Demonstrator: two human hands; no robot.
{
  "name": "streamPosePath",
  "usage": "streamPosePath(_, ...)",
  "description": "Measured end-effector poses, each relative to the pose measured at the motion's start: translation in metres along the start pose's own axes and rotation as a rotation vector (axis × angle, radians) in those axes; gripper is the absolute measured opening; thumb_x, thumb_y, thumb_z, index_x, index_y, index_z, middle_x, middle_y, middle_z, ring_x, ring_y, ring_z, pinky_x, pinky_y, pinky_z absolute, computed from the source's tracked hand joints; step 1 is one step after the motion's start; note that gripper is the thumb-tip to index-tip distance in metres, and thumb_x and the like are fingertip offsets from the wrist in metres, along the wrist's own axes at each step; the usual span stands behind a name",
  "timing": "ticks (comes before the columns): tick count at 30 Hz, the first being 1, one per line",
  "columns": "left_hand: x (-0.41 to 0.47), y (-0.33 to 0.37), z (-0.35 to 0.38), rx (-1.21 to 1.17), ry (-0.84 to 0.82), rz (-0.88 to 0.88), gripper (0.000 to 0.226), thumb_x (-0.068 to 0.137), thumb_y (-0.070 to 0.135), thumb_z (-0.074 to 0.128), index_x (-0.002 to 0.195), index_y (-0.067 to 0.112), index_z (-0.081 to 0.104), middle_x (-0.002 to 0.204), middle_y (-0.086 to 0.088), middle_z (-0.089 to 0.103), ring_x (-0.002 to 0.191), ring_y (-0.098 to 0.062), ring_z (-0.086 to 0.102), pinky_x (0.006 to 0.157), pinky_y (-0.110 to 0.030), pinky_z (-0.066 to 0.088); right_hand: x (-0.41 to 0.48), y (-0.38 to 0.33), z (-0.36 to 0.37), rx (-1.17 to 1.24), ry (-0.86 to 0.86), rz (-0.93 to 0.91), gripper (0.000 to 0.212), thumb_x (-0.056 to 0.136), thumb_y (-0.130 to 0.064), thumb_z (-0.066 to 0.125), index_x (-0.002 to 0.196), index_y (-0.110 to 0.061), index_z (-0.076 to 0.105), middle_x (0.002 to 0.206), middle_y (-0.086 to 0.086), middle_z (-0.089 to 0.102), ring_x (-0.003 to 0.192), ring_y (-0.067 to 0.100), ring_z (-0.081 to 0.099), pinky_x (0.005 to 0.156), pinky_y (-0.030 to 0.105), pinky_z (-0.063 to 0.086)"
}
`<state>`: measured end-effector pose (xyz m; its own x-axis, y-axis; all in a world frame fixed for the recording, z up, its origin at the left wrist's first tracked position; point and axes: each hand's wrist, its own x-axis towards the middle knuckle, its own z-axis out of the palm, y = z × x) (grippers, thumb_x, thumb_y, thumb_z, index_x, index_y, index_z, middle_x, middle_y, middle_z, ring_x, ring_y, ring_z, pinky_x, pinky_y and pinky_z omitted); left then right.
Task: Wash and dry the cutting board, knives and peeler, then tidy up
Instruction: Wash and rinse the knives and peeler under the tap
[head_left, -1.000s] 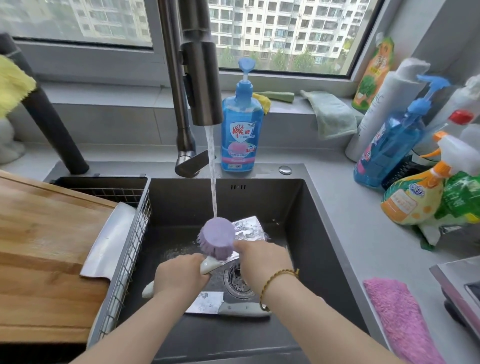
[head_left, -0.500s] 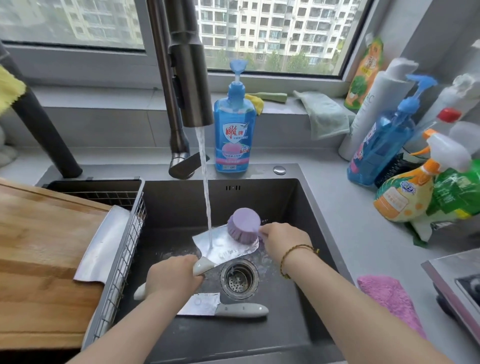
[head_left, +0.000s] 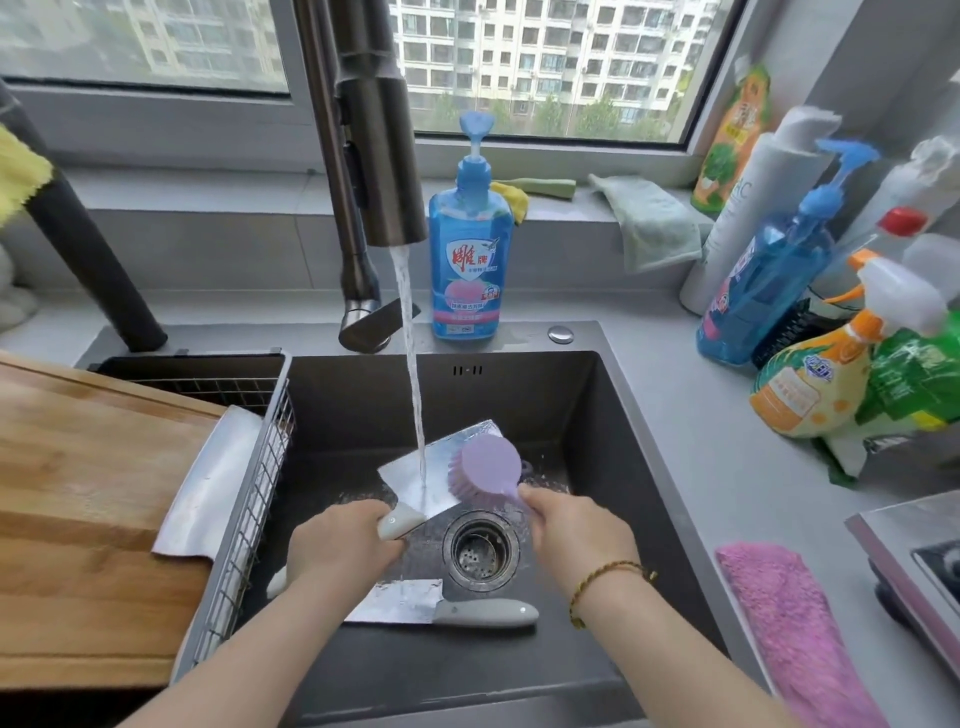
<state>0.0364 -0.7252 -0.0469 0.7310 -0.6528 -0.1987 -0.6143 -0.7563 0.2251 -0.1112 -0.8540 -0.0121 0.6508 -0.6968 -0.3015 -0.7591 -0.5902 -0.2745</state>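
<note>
My left hand (head_left: 340, 540) grips the pale handle of a cleaver (head_left: 415, 478), whose wide blade lies flat under the running water in the dark sink (head_left: 613, 415). A round purple scrub brush (head_left: 485, 467) rests on the blade's right part, its handle held in my right hand (head_left: 576, 530). A second cleaver (head_left: 441, 605) with a grey handle lies on the sink floor below the drain (head_left: 480, 553). The wooden cutting board (head_left: 83, 514) sits left, on a wire rack (head_left: 244, 530). No peeler shows.
The tap (head_left: 379, 130) runs a stream onto the blade. A blue soap bottle (head_left: 470, 260) stands behind the sink. Spray and cleaner bottles (head_left: 831, 364) crowd the right counter. A pink cloth (head_left: 789, 623) lies at the front right and a green cloth (head_left: 649, 223) on the sill.
The brush has slid from the blade's near end, under the stream, to its far right part. My right hand followed to the right, and the water now falls on bare blade.
</note>
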Motion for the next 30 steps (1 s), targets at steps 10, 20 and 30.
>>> streamPosePath(10, 0.002, 0.002, -0.004, -0.024, 0.003, -0.025, 0.018, 0.084, 0.041, 0.054, 0.095, 0.029, 0.063, 0.078, 0.010, 0.052, 0.078, -0.012, 0.049, 0.055, -0.023, 0.030, -0.013, -0.015, 0.011, 0.048, 0.035, -0.034, 0.038, 0.100, -0.028, 0.028, 0.129, -0.051, 0.038, 0.113, 0.001, 0.063, 0.102, 0.026, 0.060, 0.071, 0.029, 0.041)
streamPosePath(20, 0.000, 0.002, -0.007, -0.101, -0.004, -0.061, 0.025, 0.083, 0.042, 0.058, 0.102, 0.027, 0.061, 0.091, 0.008, 0.061, 0.080, -0.014, 0.051, 0.063, -0.024, 0.034, -0.002, -0.014, 0.010, 0.019, 0.095, 0.006, 0.039, 0.100, -0.029, 0.027, 0.133, -0.048, 0.034, 0.117, 0.003, 0.062, 0.104, 0.026, 0.060, 0.076, 0.029, 0.045)
streamPosePath(30, -0.007, 0.001, -0.004, -0.381, -0.129, -0.141, 0.030, 0.079, 0.042, 0.066, 0.092, 0.028, 0.044, 0.085, 0.006, 0.057, 0.065, -0.016, 0.053, 0.059, -0.027, 0.039, 0.010, 0.007, -0.004, 0.183, 0.165, 0.134, 0.032, 0.098, -0.028, 0.035, 0.129, -0.031, 0.043, 0.113, 0.006, 0.062, 0.103, 0.030, 0.058, 0.077, 0.031, 0.044)
